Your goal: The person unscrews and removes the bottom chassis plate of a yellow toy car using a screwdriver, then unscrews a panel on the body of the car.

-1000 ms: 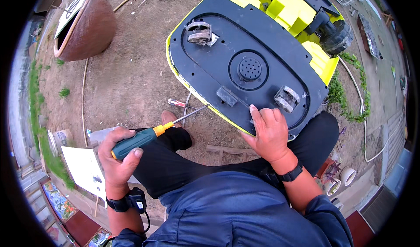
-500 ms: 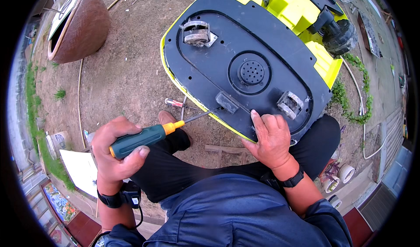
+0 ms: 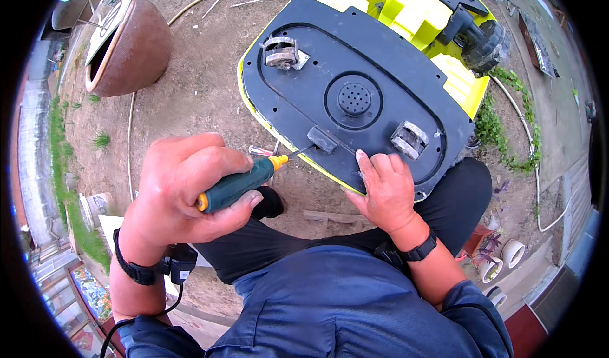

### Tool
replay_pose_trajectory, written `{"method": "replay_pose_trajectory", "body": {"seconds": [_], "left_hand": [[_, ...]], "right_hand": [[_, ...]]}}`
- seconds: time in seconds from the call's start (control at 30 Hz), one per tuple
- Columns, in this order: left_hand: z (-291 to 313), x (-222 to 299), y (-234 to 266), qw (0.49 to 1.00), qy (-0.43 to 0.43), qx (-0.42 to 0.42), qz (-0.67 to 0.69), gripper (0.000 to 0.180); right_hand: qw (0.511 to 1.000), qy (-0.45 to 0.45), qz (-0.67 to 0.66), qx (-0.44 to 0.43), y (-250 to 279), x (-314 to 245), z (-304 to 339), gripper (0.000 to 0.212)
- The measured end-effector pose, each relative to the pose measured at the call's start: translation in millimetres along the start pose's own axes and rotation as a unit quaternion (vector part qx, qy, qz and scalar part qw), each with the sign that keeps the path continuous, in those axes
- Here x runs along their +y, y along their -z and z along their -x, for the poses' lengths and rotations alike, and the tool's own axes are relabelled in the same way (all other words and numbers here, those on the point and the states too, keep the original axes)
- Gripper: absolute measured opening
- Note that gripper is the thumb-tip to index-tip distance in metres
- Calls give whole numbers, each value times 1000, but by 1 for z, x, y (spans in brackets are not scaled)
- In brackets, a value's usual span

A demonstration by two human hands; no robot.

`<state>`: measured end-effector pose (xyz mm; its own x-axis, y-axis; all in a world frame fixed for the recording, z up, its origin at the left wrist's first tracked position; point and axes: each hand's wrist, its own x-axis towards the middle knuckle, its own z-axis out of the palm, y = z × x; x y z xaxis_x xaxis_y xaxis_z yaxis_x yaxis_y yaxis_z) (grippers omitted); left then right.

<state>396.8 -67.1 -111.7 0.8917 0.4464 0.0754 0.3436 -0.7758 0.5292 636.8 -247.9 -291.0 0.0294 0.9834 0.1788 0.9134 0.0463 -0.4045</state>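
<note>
My left hand (image 3: 190, 193) is closed round the dark green and orange handle of a screwdriver (image 3: 240, 183). Its shaft slants up to the right, and the tip meets the left end of a dusty grey block (image 3: 322, 139). That block sits on the black underside (image 3: 285, 91) of an upturned yellow toy vehicle, close to its near rim. My right hand (image 3: 387, 190) lies on the plate's near edge, index finger extended on the black surface and thumb apart by the rim. Two dusty casters (image 3: 281, 53) and a round perforated disc (image 3: 354, 99) are on the plate.
Beyond the plate is a black wheel (image 3: 485, 46) beside yellow body parts. A second screwdriver (image 3: 261, 152) with a red and clear handle lies on the dirt behind the first. A large brown pot (image 3: 136, 50) stands far left; a hose (image 3: 533, 155) and flowerpots (image 3: 512, 253) are right.
My left hand has risen nearer the camera, and the screwdriver's handle has moved up and right, its tip still at the block. My right hand remains on the plate's edge. The view has shifted slightly.
</note>
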Motion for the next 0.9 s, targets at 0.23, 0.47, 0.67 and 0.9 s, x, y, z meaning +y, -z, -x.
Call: {"method": "replay_pose_trajectory", "body": {"seconds": [0.23,0.47,0.67,0.9], "left_hand": [[-6,37,-6,999,-26,-19,-35,34],[-20,64,-6,997,-15,-33,-62,30],[-37,77,-15,997,31,-42,-58,29],[-89,126,-28,954,30,-175,-240,30]], "right_hand": [[1000,10,-3,15,17,8,12,71],[1000,10,-21,14,27,16,23,72],[1000,4,-26,8,34,27,30,73],[1000,8,-25,16,36,53,39,72]]}}
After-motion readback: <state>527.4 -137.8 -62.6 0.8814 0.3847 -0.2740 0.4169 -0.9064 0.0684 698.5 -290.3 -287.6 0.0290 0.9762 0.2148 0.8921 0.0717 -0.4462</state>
